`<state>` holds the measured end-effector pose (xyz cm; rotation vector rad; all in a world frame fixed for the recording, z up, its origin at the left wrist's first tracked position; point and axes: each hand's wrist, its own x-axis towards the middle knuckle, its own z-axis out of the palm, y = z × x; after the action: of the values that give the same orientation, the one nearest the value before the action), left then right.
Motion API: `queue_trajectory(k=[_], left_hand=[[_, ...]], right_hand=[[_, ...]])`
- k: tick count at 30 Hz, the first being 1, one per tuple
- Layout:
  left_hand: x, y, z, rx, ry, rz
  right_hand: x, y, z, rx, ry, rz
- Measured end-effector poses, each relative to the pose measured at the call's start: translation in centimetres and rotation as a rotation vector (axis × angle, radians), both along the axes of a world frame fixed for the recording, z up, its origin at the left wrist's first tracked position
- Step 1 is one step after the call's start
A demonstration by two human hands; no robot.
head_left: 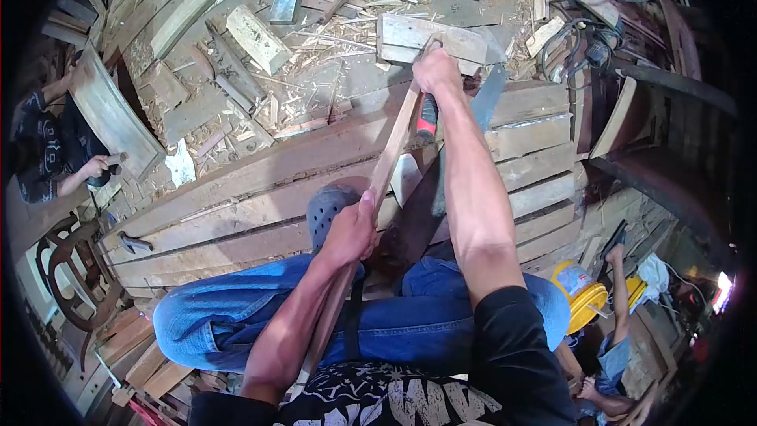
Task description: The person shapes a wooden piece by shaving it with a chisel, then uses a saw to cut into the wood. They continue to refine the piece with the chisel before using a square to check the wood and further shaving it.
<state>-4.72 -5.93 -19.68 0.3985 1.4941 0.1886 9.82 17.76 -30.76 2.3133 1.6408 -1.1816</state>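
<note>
A long, narrow wooden strip slants from my lap up toward the far blocks. My left hand is closed round its lower half, above my jeans. At the upper end, my right hand is closed at the strip; a small dark piece shows by its fingers, and I cannot make out what it is. Just below that hand lies a red and black handle, partly hidden by my forearm. A grey-blue saw blade shows on the forearm's other side. Ahead of my right hand sits a pale wooden block.
Wooden planks form the surface before me, with a hammer at left. Offcuts and shavings litter the far floor. A person at left handles a curved board. A yellow bucket and another person's limbs are at right.
</note>
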Motion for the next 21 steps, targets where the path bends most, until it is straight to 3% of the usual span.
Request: queue_trajectory(k=[11,21], left_hand=[[0.4,0.3,0.3,-0.062,-0.043,0.076],[1.1,-0.6,0.2,-0.015,-0.017,0.080]], right_hand=[[-0.9,-3.0,1.4,0.028,-0.031,0.072],[-0.2,-3.5,1.9,-0.013,0.032,-0.029]])
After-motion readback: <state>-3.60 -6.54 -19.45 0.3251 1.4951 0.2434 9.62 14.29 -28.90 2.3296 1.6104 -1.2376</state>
